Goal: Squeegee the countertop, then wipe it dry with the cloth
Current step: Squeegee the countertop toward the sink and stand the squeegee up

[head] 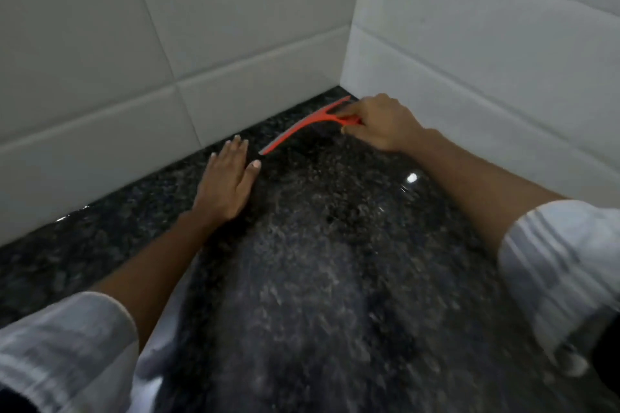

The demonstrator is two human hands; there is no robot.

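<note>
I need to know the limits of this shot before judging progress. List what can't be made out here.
- Squeegee handle, head view: mostly hidden inside the right hand.
- Squeegee blade edge: blurred, contact with the countertop unclear.
- Water on the countertop: motion blur and speckled stone hide it.
- Cloth: nowhere in view.
- Left hand palm: faces down, hidden.

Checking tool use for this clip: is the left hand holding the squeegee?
No. The left hand lies flat and empty on the countertop; the right hand grips the red squeegee.
</note>
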